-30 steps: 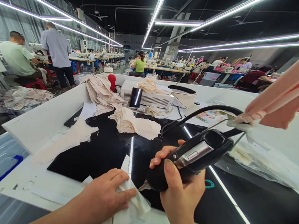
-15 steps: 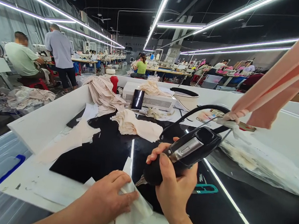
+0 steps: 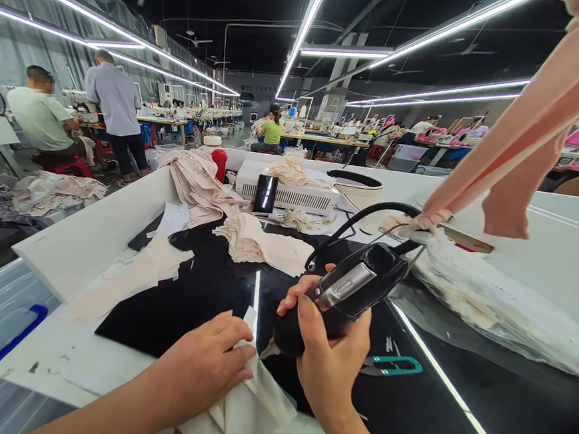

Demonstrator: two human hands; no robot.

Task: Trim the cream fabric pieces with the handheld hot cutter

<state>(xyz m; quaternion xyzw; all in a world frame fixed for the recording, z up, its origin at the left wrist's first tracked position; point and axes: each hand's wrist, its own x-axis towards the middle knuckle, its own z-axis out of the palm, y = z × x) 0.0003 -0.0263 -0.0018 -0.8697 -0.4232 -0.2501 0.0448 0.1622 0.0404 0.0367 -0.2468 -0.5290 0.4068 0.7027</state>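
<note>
My right hand (image 3: 331,364) grips a black corded hand tool (image 3: 348,292) with a silver plate on top; its metal tip points down-left at a piece of cream fabric (image 3: 247,407). My left hand (image 3: 205,367) presses that fabric flat on the near edge of the glossy black worktop (image 3: 203,297), fingertips just left of the tool's tip. The tool's black cable (image 3: 364,216) loops up and back behind it.
Teal thread snips (image 3: 391,365) lie right of my right hand. Stacked cream fabric pieces (image 3: 260,241), a white box-shaped machine (image 3: 289,190), a plastic bag of pieces (image 3: 493,306) and pink hanging fabric (image 3: 526,135) surround the worktop. Other people sit and stand at tables behind.
The view shifted slightly, revealing the teal snips. My left hand has bunched the cream fabric more, and the tool has moved a little left and closer to it.
</note>
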